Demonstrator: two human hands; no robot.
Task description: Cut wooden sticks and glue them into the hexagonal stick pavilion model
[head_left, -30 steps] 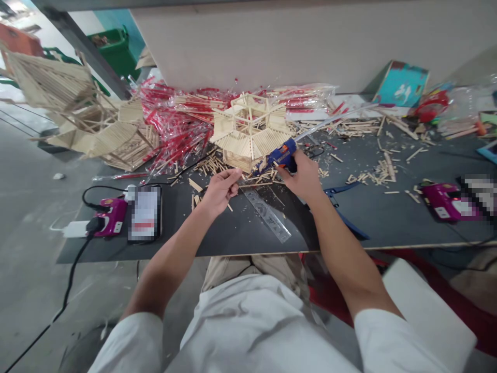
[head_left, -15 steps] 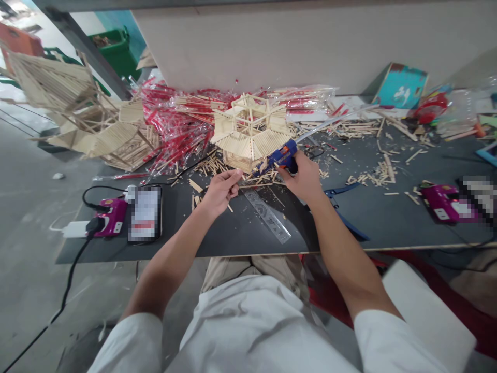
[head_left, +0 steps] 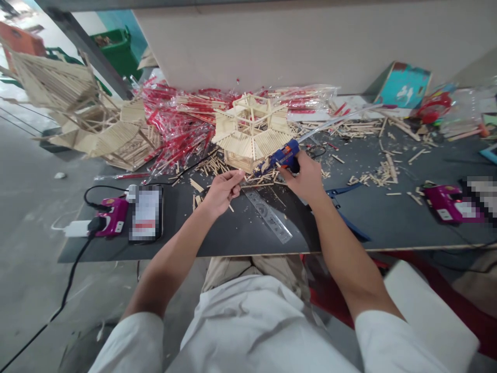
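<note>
My right hand is wrapped round a blue glue gun, with a clear glue stick jutting from its back end. The gun's nozzle points left and down toward the fingertips of my left hand. Those fingers are pinched together; what they hold, if anything, is too small to make out. Just behind both hands stands a six-sided model building made of pale wooden sticks, with a sloping roof. A clear plastic ruler lies flat on the dark table in front of the hands.
A larger stick model stands at the left. Red-and-clear wrapped sticks are heaped behind. Loose sticks lie scattered at right, near blue pliers-like tools. A phone and a purple power strip sit at left, with cables hanging over the edge.
Both hands and the glue gun hold nearly the same pose, the nozzle staying by my left fingertips. The whole view has shifted very slightly.
</note>
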